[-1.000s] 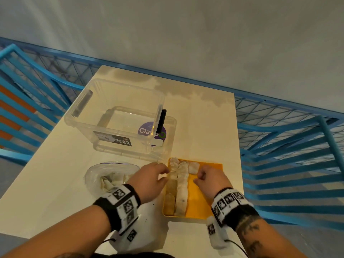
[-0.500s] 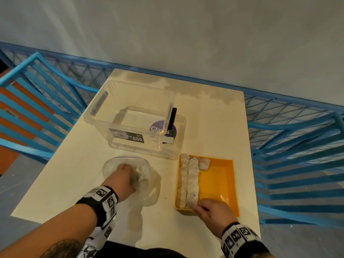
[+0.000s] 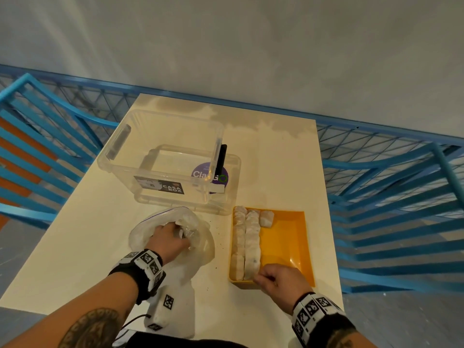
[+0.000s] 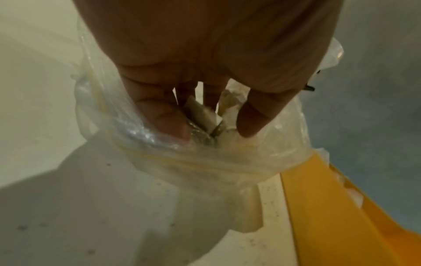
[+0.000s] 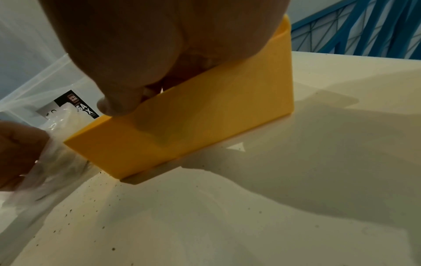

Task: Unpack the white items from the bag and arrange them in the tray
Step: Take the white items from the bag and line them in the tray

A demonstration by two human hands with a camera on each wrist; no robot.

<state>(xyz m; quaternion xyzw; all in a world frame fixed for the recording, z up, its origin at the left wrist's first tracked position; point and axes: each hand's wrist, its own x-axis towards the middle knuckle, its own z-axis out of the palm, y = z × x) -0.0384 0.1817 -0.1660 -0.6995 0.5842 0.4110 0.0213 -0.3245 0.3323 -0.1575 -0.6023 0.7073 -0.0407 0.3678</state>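
- Head view: our left hand (image 3: pixel 170 241) is plunged into the clear plastic bag (image 3: pixel 198 237) on the cream bench (image 3: pixel 273 156), fingers curled down among the white items still inside. Our right hand (image 3: pixel 278 280) curls over the near rim of the yellow tray (image 3: pixel 288 237), gripping it. Two full rows of white items (image 3: pixel 247 242) lie along the tray's left side, with one more piece at the far end beside them. A clear storage box (image 3: pixel 160 156) stands behind the bag.
- Left wrist view: the fingers (image 4: pixel 164 115) and thumb close around a white piece (image 4: pixel 202 113) inside the bag; the tray's wall shows at lower right.
- Right wrist view: the thumb (image 5: pixel 118 100) presses on the tray's outer wall (image 5: pixel 205 117); the fingers are hidden behind it.
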